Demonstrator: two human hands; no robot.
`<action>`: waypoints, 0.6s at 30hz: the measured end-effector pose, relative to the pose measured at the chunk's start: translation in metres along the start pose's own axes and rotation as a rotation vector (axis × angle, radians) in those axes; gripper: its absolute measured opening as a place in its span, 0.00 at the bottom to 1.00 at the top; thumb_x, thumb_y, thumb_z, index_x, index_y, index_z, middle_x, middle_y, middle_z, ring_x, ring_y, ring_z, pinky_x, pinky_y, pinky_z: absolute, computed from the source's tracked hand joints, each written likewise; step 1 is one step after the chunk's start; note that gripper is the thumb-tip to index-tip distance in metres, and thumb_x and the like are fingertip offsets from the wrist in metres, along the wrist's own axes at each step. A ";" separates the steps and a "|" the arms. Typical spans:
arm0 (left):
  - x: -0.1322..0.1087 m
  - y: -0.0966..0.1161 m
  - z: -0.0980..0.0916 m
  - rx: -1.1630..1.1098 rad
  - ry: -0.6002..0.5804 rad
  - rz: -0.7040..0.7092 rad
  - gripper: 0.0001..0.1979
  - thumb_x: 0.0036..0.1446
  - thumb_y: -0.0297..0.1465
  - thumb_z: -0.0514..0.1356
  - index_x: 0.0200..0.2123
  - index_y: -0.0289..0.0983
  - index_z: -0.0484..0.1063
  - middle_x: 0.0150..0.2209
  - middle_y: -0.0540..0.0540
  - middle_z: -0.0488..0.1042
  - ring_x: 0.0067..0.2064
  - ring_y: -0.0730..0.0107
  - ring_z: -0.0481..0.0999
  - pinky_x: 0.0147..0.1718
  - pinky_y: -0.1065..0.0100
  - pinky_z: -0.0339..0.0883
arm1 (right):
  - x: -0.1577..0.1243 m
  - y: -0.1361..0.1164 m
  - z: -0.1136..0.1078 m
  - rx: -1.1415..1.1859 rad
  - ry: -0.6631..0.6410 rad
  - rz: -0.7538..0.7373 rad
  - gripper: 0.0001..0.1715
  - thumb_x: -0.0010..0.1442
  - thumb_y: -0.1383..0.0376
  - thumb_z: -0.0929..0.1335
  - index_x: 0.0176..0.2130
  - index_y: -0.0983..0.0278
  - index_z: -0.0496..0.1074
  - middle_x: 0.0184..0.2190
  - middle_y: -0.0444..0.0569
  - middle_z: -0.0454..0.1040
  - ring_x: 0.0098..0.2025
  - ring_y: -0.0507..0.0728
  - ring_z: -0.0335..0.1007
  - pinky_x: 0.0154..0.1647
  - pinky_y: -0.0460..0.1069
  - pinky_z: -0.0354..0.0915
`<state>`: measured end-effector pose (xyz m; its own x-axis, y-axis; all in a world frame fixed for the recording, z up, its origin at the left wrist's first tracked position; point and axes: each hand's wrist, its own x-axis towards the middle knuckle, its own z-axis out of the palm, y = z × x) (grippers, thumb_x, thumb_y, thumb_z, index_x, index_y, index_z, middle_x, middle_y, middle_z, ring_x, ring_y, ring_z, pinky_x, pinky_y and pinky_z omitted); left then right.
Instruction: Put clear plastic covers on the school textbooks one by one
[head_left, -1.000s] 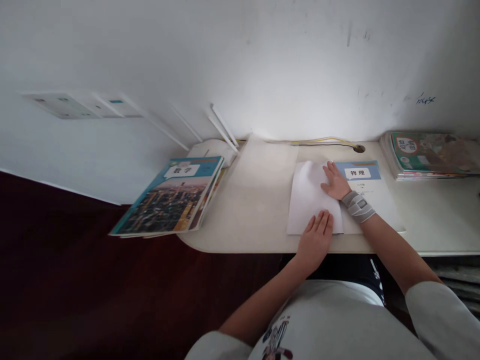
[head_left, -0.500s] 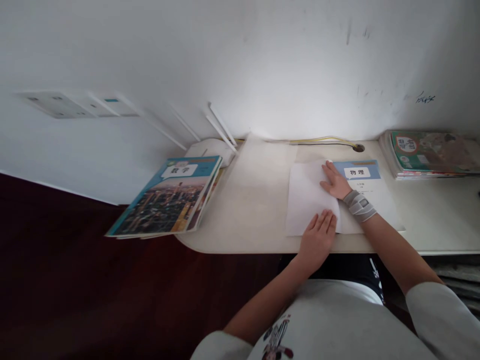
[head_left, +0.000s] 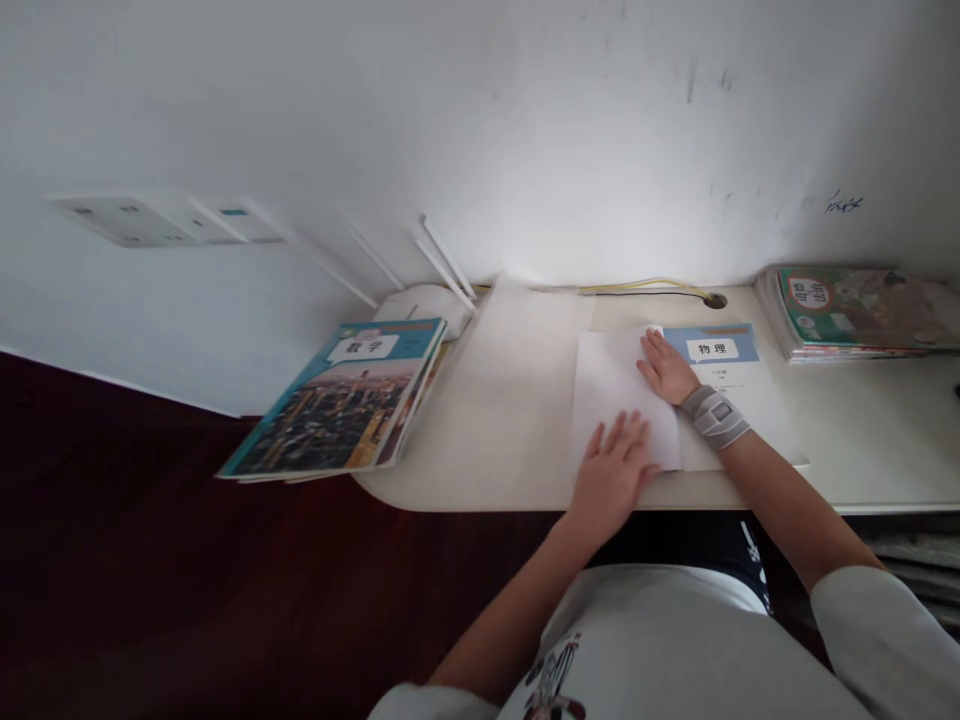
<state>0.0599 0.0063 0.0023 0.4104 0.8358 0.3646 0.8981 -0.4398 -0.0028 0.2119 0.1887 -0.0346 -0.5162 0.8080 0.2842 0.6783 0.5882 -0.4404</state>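
A textbook (head_left: 739,400) lies open on the desk in front of me, its title page with a blue top band on the right. To the left of it a blank white sheet (head_left: 611,375) lies flat along the fold. My right hand (head_left: 670,370), with a grey wrist wrap below it, rests flat across the fold near the top, fingers stretched toward the upper left. Over the sheet's lower part is my left hand (head_left: 615,470), fingers spread and slightly blurred. Neither hand grips anything.
A stack of textbooks (head_left: 337,400) with a city photo cover overhangs the desk's left end, before a white router (head_left: 424,300) with antennas. A translucent sheet (head_left: 517,350) lies on the desk. More books (head_left: 862,310) are piled at right, near a cable hole (head_left: 716,300).
My left hand has shifted left across the white sheet, away from the fold, and its fingers have spread. My right hand has stayed nearly in place.
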 end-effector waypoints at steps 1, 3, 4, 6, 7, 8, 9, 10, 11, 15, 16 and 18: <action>-0.002 -0.013 -0.006 0.023 0.011 -0.105 0.24 0.63 0.38 0.47 0.57 0.32 0.61 0.60 0.35 0.61 0.62 0.54 0.58 0.57 0.52 0.53 | 0.001 -0.001 -0.001 0.001 0.003 0.011 0.38 0.64 0.51 0.52 0.61 0.76 0.55 0.63 0.64 0.50 0.67 0.64 0.39 0.64 0.62 0.45; -0.008 -0.042 -0.019 0.084 0.032 -0.391 0.26 0.61 0.38 0.49 0.58 0.28 0.58 0.60 0.29 0.59 0.61 0.48 0.58 0.55 0.49 0.54 | 0.000 -0.003 -0.002 -0.003 0.007 0.028 0.39 0.63 0.50 0.52 0.61 0.77 0.55 0.63 0.66 0.49 0.67 0.65 0.38 0.65 0.62 0.45; -0.012 -0.056 -0.023 0.094 0.009 -0.520 0.25 0.60 0.37 0.50 0.57 0.27 0.59 0.59 0.27 0.60 0.59 0.46 0.61 0.53 0.49 0.56 | -0.002 -0.005 -0.002 -0.007 0.007 0.030 0.40 0.63 0.50 0.52 0.60 0.78 0.55 0.63 0.67 0.49 0.67 0.65 0.37 0.65 0.62 0.45; -0.019 -0.079 -0.026 0.017 -0.103 -0.680 0.20 0.58 0.35 0.52 0.50 0.29 0.67 0.52 0.28 0.68 0.53 0.45 0.67 0.49 0.49 0.60 | -0.011 -0.012 -0.001 -0.018 -0.004 0.014 0.40 0.63 0.49 0.53 0.60 0.78 0.56 0.63 0.68 0.49 0.67 0.66 0.36 0.64 0.63 0.44; -0.022 -0.088 -0.026 -0.066 -0.157 -0.717 0.16 0.57 0.34 0.53 0.44 0.31 0.70 0.48 0.30 0.71 0.50 0.47 0.70 0.47 0.50 0.62 | -0.019 -0.018 -0.001 -0.022 -0.011 0.000 0.40 0.63 0.49 0.53 0.60 0.78 0.55 0.63 0.68 0.49 0.67 0.66 0.35 0.64 0.64 0.44; -0.025 -0.094 -0.024 -0.175 -0.186 -0.744 0.13 0.56 0.34 0.53 0.39 0.33 0.72 0.44 0.33 0.74 0.47 0.49 0.71 0.46 0.51 0.62 | -0.029 -0.024 -0.001 -0.023 -0.019 -0.013 0.40 0.63 0.49 0.53 0.60 0.78 0.55 0.63 0.68 0.49 0.67 0.66 0.35 0.64 0.64 0.44; -0.026 -0.098 -0.021 -0.312 -0.176 -0.769 0.11 0.55 0.34 0.54 0.35 0.34 0.72 0.41 0.35 0.75 0.46 0.51 0.72 0.46 0.52 0.62 | -0.041 -0.030 -0.001 -0.023 -0.025 -0.025 0.40 0.63 0.49 0.54 0.61 0.77 0.55 0.63 0.68 0.49 0.67 0.66 0.34 0.64 0.64 0.44; -0.027 -0.099 -0.018 -0.479 -0.126 -0.801 0.09 0.54 0.35 0.55 0.32 0.36 0.71 0.40 0.37 0.75 0.46 0.53 0.73 0.47 0.53 0.63 | -0.054 -0.037 -0.002 -0.019 -0.031 -0.032 0.41 0.63 0.49 0.54 0.61 0.77 0.54 0.63 0.69 0.48 0.67 0.66 0.34 0.64 0.64 0.44; -0.027 -0.100 -0.016 -0.679 -0.045 -0.840 0.09 0.53 0.36 0.57 0.31 0.36 0.71 0.41 0.38 0.75 0.46 0.54 0.73 0.47 0.54 0.63 | -0.067 -0.044 -0.003 -0.010 -0.036 -0.040 0.42 0.62 0.48 0.55 0.61 0.77 0.53 0.64 0.69 0.46 0.67 0.66 0.33 0.64 0.64 0.45; -0.017 -0.090 -0.022 -1.633 0.152 -0.907 0.12 0.47 0.38 0.64 0.29 0.38 0.68 0.46 0.42 0.75 0.48 0.56 0.73 0.49 0.55 0.63 | -0.119 -0.064 -0.016 0.075 -0.043 -0.097 0.51 0.58 0.46 0.62 0.66 0.70 0.38 0.66 0.65 0.35 0.67 0.66 0.28 0.63 0.65 0.47; -0.012 -0.086 -0.026 -1.826 0.145 -0.892 0.11 0.47 0.38 0.65 0.29 0.38 0.68 0.46 0.42 0.75 0.49 0.56 0.73 0.49 0.54 0.63 | -0.128 -0.066 -0.021 0.103 -0.046 -0.103 0.54 0.56 0.47 0.64 0.66 0.67 0.34 0.67 0.63 0.32 0.67 0.66 0.27 0.63 0.65 0.48; 0.000 -0.077 -0.032 -2.109 0.138 -0.841 0.13 0.49 0.42 0.63 0.30 0.38 0.69 0.48 0.42 0.74 0.51 0.55 0.72 0.50 0.53 0.62 | -0.142 -0.068 -0.028 0.152 -0.046 -0.087 0.58 0.54 0.48 0.67 0.66 0.63 0.30 0.67 0.60 0.29 0.67 0.66 0.29 0.62 0.63 0.50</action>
<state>-0.0146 0.0298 0.0328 0.0609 0.9776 -0.2015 -0.6158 0.1957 0.7633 0.2536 0.0352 -0.0210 -0.5952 0.7497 0.2894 0.5445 0.6411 -0.5408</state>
